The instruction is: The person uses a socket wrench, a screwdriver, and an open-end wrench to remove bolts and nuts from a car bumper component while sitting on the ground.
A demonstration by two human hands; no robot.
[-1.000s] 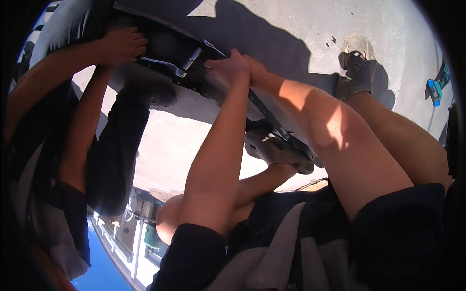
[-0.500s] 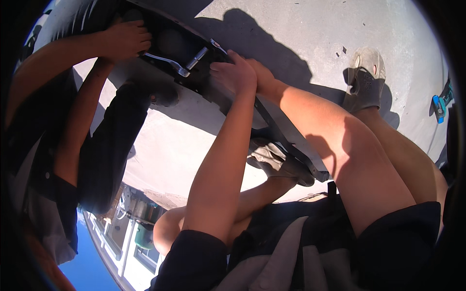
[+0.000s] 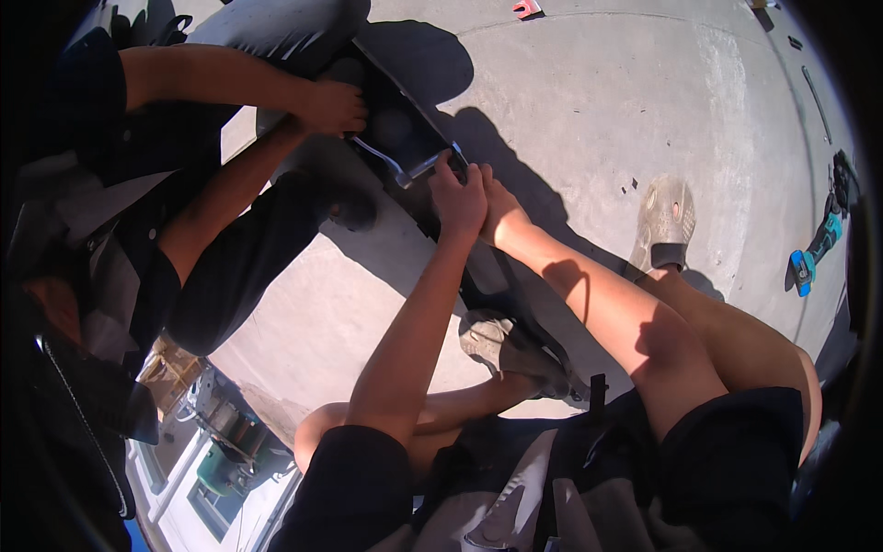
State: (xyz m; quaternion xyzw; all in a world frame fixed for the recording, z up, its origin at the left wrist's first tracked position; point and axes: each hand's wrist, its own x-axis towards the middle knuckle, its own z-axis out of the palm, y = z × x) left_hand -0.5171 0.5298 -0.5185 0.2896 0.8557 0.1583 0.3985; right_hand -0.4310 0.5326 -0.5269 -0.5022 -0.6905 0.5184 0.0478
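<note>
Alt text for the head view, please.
Both of the wearer's hands, left hand and right hand, press together on a dark panel lying on sunlit concrete. A co-worker's hand steadies its far end, beside a metal bracket.

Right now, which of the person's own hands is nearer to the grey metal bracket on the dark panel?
Left. The left hand has its fingertips on the end of the grey metal bracket. The right hand lies pressed beside the left hand, on its far side from the bracket.
</note>
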